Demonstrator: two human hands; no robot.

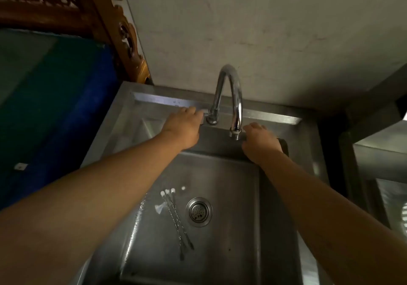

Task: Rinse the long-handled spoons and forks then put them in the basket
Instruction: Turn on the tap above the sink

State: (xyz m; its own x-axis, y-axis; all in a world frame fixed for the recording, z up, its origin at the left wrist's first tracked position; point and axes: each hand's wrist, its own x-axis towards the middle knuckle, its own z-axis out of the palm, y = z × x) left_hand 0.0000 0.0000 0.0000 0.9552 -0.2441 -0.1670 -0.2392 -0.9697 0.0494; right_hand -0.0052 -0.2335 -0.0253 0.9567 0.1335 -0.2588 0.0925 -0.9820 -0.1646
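Note:
Several thin long-handled spoons and forks (175, 216) lie in a loose bundle on the floor of the steel sink (233, 251), just left of the drain (198, 212). Their bright heads point away from me. My left hand (182, 128) reaches to the base of the curved chrome tap (229, 95), fingers closed on its lever. Under the tap's spout hangs my right hand (259, 141), fingers curled; what it holds, if anything, is hidden. No water stream is visible. No basket shows.
A plain wall rises right behind the sink. To the left stand a blue and green surface (55, 108) and a carved wooden frame (110, 20). Another steel surface (387, 174) lies at the right edge.

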